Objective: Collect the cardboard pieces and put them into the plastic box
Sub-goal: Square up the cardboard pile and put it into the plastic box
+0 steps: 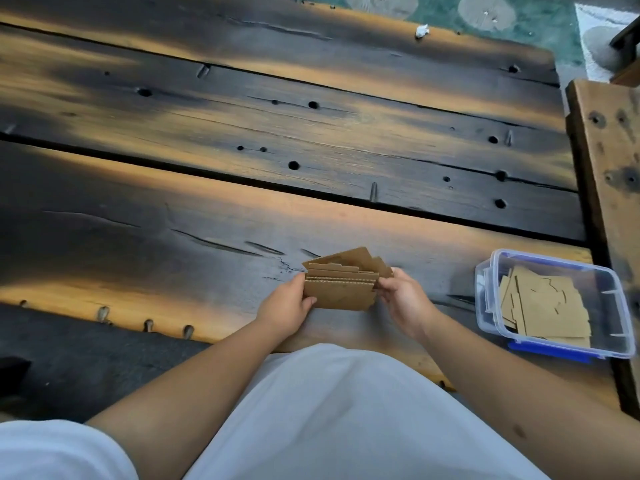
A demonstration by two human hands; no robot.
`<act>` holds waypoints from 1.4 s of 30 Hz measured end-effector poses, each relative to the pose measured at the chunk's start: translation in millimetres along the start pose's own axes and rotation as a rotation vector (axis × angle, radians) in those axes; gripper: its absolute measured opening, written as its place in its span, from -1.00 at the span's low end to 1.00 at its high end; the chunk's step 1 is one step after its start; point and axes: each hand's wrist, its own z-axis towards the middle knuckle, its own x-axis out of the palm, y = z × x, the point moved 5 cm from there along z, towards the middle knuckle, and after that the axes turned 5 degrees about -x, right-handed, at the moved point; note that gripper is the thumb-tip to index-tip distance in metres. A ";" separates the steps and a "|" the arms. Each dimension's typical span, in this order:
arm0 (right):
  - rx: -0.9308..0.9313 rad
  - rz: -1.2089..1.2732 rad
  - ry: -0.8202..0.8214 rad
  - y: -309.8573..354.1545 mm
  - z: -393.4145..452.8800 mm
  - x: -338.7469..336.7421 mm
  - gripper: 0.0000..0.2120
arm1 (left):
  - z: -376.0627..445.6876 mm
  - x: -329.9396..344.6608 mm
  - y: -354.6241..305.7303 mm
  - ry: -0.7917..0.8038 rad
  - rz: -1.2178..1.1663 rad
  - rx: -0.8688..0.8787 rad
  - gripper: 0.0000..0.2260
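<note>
Both hands are on it at centre frame: a stack of brown corrugated cardboard pieces [341, 284], held on edge and fanned slightly, just above the dark, scorched-looking plank worktop [242, 140]. The left hand [287, 308] grips the stack's nine o'clock end, thumb laid across the front sheet and fingers [298, 283] wrapped behind. The right hand [403, 299] pinches the three o'clock end, fingers curled closed on the edges of the sheets. The pieces are uneven, with the rear ones poking up higher and tilting off towards one o'clock.

Over at three o'clock from the hands, well apart from them, sits the clear rectangular plastic box with a blue clip [554, 303], lid off, near the worktop's edge. Inside it lie flat tan cardboard cut-outs [547, 308], overlapping one another across the bottom.

Up at twelve o'clock, near the far edge of the worktop, there is a small white scrap [421, 30]; what it is cannot be made out. Beyond that edge lies a green patterned floor covering [433, 8]. At six o'clock the person's white shirt [346, 417] fills the lower frame.
</note>
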 end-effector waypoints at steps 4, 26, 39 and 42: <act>0.064 -0.015 0.061 -14.4 -9.1 2.5 -0.64 | -2.1 1.0 -4.1 -0.004 0.019 -0.023 -0.71; -0.243 -0.301 0.161 -16.3 -25.3 -1.4 -0.57 | -7.1 4.6 -2.1 -0.070 -0.114 0.014 -0.65; -0.514 -1.344 -0.002 -11.0 -20.3 1.6 -0.78 | -6.7 -9.4 -7.3 -0.112 -0.149 0.066 -0.74; -0.414 -1.354 0.026 -12.1 -14.5 3.5 -0.83 | -1.9 -4.8 -8.5 -0.066 -0.146 0.041 -0.70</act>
